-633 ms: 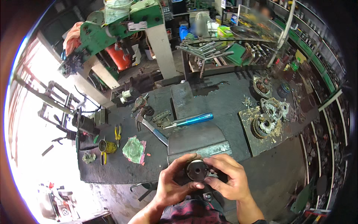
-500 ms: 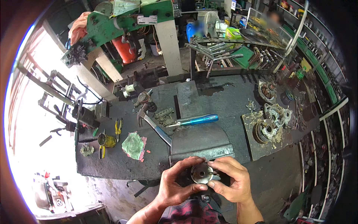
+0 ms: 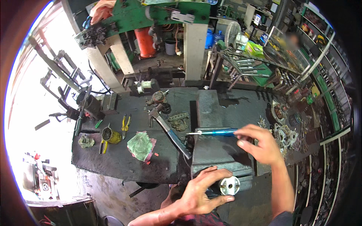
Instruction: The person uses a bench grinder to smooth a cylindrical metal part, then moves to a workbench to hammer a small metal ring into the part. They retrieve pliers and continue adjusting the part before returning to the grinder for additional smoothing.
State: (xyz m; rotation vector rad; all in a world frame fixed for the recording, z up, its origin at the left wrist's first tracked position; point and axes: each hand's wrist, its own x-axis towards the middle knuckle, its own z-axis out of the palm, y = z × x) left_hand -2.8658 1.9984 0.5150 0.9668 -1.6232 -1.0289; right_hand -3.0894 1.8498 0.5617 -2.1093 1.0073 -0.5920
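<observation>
A round silvery metal part (image 3: 229, 186) with a small centre hole is gripped at its rim by my left hand (image 3: 205, 190), thumb below and fingers above. It is held just in front of the bench vise (image 3: 215, 152). My right hand (image 3: 262, 145) is over the vise's right side, fingertips at the handle end of a blue-handled screwdriver (image 3: 217, 132). Its thumb stands apart from the handle, and I see no closed grip. The screwdriver lies across the vise top, blade pointing left. A claw hammer (image 3: 169, 132) lies left of the vise.
Left on the dark bench (image 3: 113, 162) are a green cloth (image 3: 140, 147), yellow-handled pliers (image 3: 126, 124) and a yellow can (image 3: 111, 135). A greasy metal casting (image 3: 178, 121) lies behind the screwdriver. Engine castings (image 3: 285, 136) stand at right. A rack of wrenches (image 3: 247, 67) stands behind.
My right hand has let go of the round part and moved up and right to the screwdriver. My left hand alone holds the part, now farther right. The view has shifted.
</observation>
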